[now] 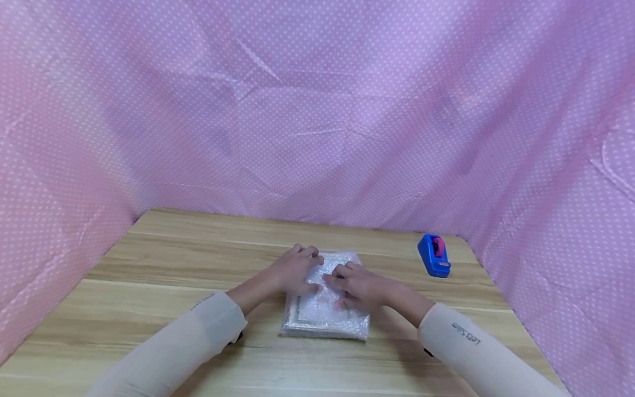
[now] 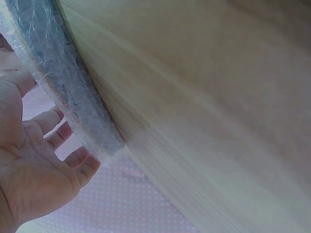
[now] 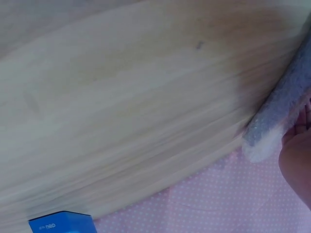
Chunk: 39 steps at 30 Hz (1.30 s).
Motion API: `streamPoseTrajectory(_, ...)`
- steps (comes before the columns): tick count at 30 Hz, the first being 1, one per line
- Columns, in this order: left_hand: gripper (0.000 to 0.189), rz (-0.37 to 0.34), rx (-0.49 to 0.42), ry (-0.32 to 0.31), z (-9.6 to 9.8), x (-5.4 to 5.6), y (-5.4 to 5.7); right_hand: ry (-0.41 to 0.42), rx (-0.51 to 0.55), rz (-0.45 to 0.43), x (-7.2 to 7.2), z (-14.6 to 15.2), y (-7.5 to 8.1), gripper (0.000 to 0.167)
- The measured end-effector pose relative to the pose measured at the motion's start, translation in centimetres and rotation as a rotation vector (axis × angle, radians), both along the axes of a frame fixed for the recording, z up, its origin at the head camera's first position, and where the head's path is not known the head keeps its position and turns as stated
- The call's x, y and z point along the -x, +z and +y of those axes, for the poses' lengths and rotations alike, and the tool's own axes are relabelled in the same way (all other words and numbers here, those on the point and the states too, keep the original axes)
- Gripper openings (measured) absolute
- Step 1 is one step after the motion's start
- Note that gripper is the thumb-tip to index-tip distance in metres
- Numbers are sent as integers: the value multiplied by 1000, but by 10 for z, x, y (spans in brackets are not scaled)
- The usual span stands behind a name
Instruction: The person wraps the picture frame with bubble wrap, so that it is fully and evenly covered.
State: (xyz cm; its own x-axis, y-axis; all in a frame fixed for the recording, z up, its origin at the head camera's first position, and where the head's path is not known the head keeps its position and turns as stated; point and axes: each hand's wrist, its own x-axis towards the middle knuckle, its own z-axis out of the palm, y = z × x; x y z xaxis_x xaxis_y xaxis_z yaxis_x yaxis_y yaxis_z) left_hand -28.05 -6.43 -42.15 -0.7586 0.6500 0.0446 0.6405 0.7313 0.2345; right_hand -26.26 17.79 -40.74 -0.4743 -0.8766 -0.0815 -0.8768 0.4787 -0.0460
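Observation:
A flat rectangular package in clear bubble wrap (image 1: 329, 318) lies in the middle of the wooden table; a pale, frame-like border shows through the film. My left hand (image 1: 297, 271) rests on its upper left part, fingers spread and loosely bent. On the right half, my right hand (image 1: 363, 286) touches the wrap, its fingertips close to the left thumb. The left wrist view shows the left fingers (image 2: 58, 133) along the package's top side, above its thick wrapped edge. In the right wrist view the right hand (image 3: 297, 155) is partly cut off at the frame edge.
A blue tape dispenser (image 1: 434, 256) with a pink roll stands at the table's back right; its blue end (image 3: 63, 223) shows low in the right wrist view. Pink dotted cloth (image 1: 317, 110) hangs behind the wooden table (image 1: 173, 253) and along both sides.

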Motion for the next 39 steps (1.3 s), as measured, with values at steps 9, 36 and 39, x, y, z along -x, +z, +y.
streamPoseTrajectory(9, 67, 0, 18, 2, 3, -1, 1, 54, 75, 19, -4, 3, -2, 52)
streamPoseTrajectory(36, 65, -1, 47, 44, 6, -3, 2, -5, 259, -333, -11, 18, 5, 25)
streamPoseTrajectory(39, 65, -7, 47, 50, 6, -3, 3, -24, 260, -347, -11, 18, 4, 26)
